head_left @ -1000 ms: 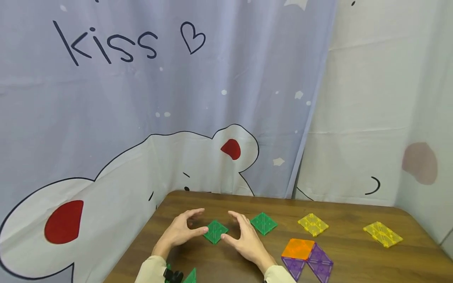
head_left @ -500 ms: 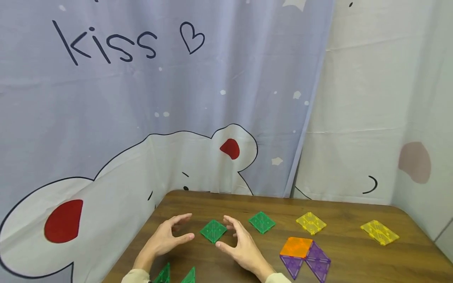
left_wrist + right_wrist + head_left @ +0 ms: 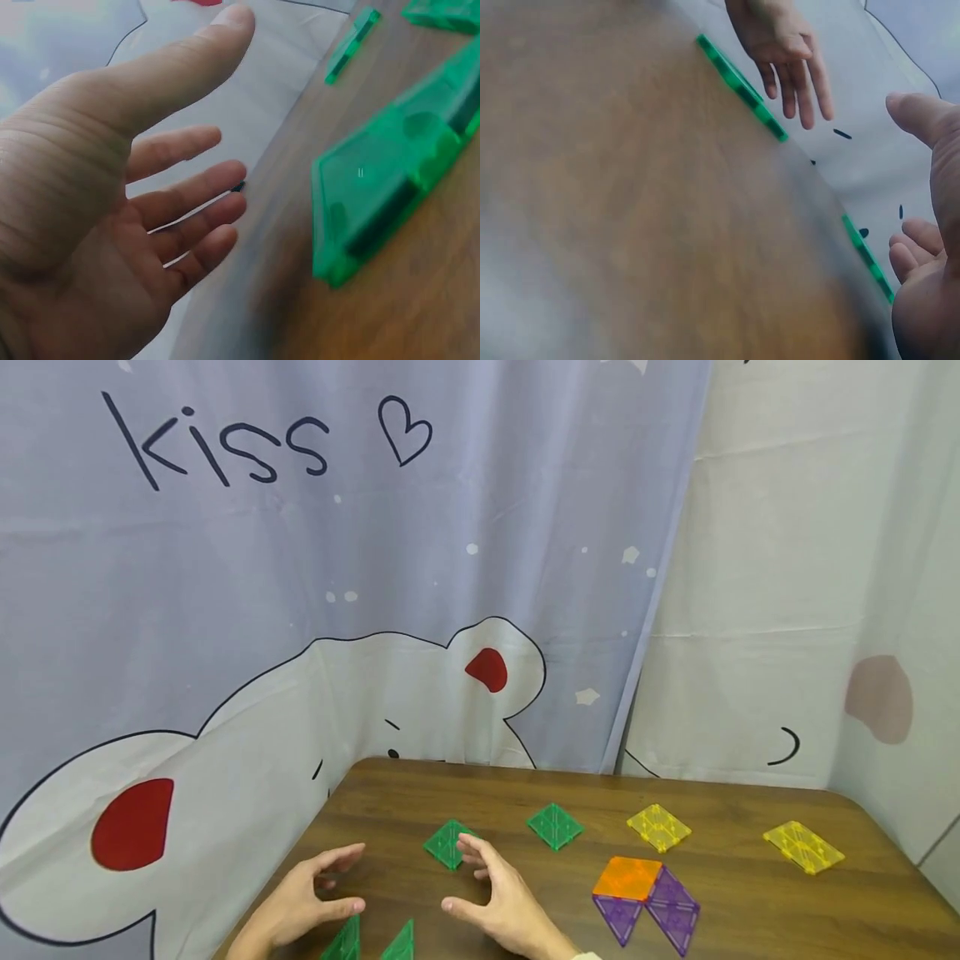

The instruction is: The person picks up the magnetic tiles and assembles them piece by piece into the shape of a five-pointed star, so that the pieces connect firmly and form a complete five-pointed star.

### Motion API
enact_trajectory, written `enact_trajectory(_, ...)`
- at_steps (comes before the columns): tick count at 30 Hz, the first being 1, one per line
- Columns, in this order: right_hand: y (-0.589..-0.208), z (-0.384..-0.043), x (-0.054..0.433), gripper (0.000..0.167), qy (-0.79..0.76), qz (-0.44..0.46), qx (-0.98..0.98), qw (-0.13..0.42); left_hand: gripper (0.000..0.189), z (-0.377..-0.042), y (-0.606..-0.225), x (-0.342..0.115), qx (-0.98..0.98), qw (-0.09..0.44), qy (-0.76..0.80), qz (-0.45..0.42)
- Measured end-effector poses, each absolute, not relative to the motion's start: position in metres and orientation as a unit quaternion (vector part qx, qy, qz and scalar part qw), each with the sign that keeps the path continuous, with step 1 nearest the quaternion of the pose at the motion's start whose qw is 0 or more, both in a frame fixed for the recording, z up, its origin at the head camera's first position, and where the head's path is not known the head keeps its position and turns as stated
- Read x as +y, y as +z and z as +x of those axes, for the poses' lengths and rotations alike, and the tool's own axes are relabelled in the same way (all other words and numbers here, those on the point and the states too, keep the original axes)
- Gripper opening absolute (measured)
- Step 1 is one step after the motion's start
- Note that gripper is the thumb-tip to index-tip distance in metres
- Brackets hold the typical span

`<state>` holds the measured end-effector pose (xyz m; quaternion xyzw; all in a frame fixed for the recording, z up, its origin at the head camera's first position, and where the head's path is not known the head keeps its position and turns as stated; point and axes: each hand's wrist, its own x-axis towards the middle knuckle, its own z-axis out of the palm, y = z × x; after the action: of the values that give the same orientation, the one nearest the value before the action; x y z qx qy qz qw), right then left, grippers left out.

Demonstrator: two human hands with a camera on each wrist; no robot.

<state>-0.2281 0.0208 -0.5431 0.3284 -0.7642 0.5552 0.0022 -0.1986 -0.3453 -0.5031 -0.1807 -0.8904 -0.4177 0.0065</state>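
My left hand (image 3: 307, 893) hovers over the left side of the table, thumb and fingers spread apart and holding nothing. Just in front of it, at the bottom of the head view, are two green triangular magnetic tiles (image 3: 397, 942); one of these green tiles (image 3: 375, 180) looms large beside the hand in the left wrist view. Empty too, my right hand (image 3: 504, 897) is held with loosely bent fingers. Beyond its fingertips lies a green diamond of tiles (image 3: 444, 844), partly covered by that hand. A second green diamond (image 3: 555, 826) lies farther right.
Two yellow diamonds (image 3: 658, 827) (image 3: 804, 847) lie on the right of the wooden table (image 3: 735, 877). Nearer me, an orange tile (image 3: 628, 878) adjoins purple tiles (image 3: 673, 910). A printed curtain (image 3: 420, 552) hangs behind the table's back edge.
My left hand has moved away from the green diamond, left and toward me, over the green triangles. My right hand has drawn slightly nearer to me. The tiles lie as before.
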Motion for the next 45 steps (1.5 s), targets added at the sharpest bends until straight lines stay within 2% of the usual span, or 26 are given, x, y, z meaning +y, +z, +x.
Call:
enact_trajectory(9, -0.541, -0.218, 0.013, 0.089, 0.595, 0.335, -0.728, -0.067, 0.074, -0.183, -0.513, -0.371, -0.883, -0.077, -0.43, -0.174)
enact_trajectory(15, -0.545, -0.215, 0.006, 0.088, 0.58, 0.36, -0.725, -0.092, 0.069, -0.184, -0.519, -0.377, -0.888, -0.1, -0.409, -0.187)
enact_trajectory(18, -0.547, -0.213, 0.005, 0.085, 0.557, 0.392, -0.729, -0.072, 0.068, -0.188, -0.527, -0.375, -0.898, -0.082, -0.383, -0.201)
enact_trajectory(21, -0.548, -0.212, 0.003, 0.083, 0.525, 0.423, -0.737, -0.052, 0.072, -0.197, -0.549, -0.378, -0.906, -0.024, -0.356, -0.229)
enact_trajectory(23, -0.548, -0.211, 0.0, 0.082, 0.49, 0.438, -0.753, -0.04, 0.074, -0.199, -0.555, -0.376, -0.908, -0.007, -0.344, -0.238)
enact_trajectory(25, -0.549, -0.211, -0.003, 0.08, 0.45, 0.448, -0.772, -0.027, 0.074, -0.199, -0.556, -0.374, -0.911, -0.001, -0.335, -0.241)
enact_trajectory(26, -0.549, -0.211, -0.005, 0.078, 0.427, 0.455, -0.781, -0.015, 0.073, -0.197, -0.55, -0.37, -0.911, -0.017, -0.338, -0.234)
enact_trajectory(31, -0.558, -0.211, -0.013, 0.069, 0.358, 0.489, -0.793, 0.063, 0.068, -0.188, -0.531, -0.357, -0.904, -0.035, -0.348, -0.245)
enact_trajectory(36, -0.561, -0.211, -0.016, 0.062, 0.351, 0.498, -0.789, 0.081, 0.068, -0.188, -0.531, -0.353, -0.89, -0.026, -0.375, -0.259)
enact_trajectory(39, -0.562, -0.213, -0.017, 0.06, 0.357, 0.504, -0.781, 0.089, 0.066, -0.19, -0.534, -0.351, -0.871, -0.014, -0.396, -0.29)
enact_trajectory(45, -0.566, -0.217, -0.016, 0.058, 0.36, 0.52, -0.766, 0.116, 0.069, -0.196, -0.541, -0.348, -0.841, 0.042, -0.387, -0.376)
